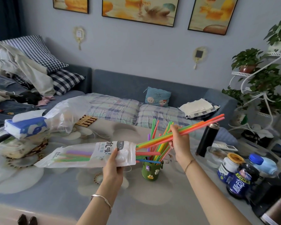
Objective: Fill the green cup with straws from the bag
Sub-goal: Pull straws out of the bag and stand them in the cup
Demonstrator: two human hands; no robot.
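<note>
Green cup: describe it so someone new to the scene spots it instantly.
On the floral-print table, look just right of the straw bag held in the left hand. The green cup stands upright there, stuffed with coloured straws. It alone carries small cartoon charms; the containers nearby are black, clear or blue.

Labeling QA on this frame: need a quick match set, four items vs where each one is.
Items:
1. straw bag
2. straw bundle
3. green cup
4. black flask

Places:
A. standing on the table, straws in it
B. held in the left hand
C. upright on the table, right of the cup
D. gripped by the right hand, one end still in the bag mouth

Pairs: 1-B, 2-D, 3-A, 4-C
</note>
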